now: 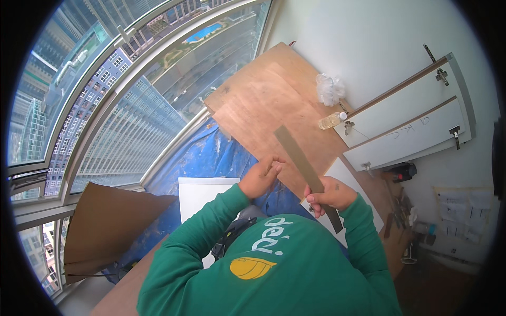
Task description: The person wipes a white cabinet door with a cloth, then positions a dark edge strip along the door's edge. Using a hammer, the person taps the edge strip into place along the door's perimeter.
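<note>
My right hand (331, 195) is closed round a long, flat, grey-brown strip (299, 158), perhaps wood or board. The strip slants from the upper left over the plywood sheet down toward my right sleeve, and its lower end sticks out below the hand. Close by on the left, my left hand (259, 178) has its fingers bent and thumb drawn in, apart from the strip. Whether anything small is between those fingers is hidden. Under and beyond the strip lies a large brown plywood sheet (263, 87). A white panel (348, 181) lies partly under my right forearm.
Blue sheeting (195, 152) covers the floor by the window. A brown board (105, 226) leans at left; a white panel (203, 192) is beside my left arm. A bottle (332, 121) and crumpled clear plastic (330, 88) rest near hinged white doors (411, 124). Tools (403, 210) lie at right.
</note>
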The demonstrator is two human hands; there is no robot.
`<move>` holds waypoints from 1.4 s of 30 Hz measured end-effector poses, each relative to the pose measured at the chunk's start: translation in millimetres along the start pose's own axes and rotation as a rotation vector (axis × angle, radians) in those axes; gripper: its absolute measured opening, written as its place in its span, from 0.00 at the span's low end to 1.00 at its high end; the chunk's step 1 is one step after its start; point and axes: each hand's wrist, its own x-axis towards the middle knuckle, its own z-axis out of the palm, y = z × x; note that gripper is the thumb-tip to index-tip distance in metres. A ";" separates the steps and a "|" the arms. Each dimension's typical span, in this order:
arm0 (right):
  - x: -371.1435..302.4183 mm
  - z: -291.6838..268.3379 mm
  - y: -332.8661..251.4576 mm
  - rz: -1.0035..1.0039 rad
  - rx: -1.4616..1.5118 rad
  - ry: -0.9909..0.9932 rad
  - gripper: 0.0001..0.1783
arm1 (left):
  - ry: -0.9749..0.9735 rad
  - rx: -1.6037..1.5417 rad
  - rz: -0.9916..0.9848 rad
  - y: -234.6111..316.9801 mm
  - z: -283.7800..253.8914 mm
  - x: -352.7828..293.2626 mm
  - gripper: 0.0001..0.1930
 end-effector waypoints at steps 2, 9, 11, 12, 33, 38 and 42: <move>3.2 0.1 -4.5 0.009 -0.010 0.020 0.13 | -0.153 0.078 0.149 9.5 9.4 -13.6 0.10; 22.0 6.0 -3.4 0.027 -0.122 0.063 0.15 | -0.204 0.483 0.733 53.8 9.7 -15.1 0.12; 26.4 11.4 -1.4 0.024 -0.106 0.045 0.14 | -0.082 0.546 1.026 63.2 12.7 0.4 0.15; 27.4 13.3 -0.3 0.023 -0.098 0.042 0.14 | -0.024 0.544 1.053 71.7 16.1 8.7 0.16; -29.1 -48.2 54.6 0.140 -0.127 0.035 0.12 | -0.300 0.890 0.370 27.5 -75.8 1.0 0.29; -50.4 -87.2 84.5 0.037 -0.111 0.259 0.13 | 0.022 0.795 0.238 12.6 -113.8 -0.6 0.27; -51.5 -108.8 136.5 -0.156 0.015 0.533 0.12 | 0.213 0.468 0.018 8.7 -129.1 -6.6 0.25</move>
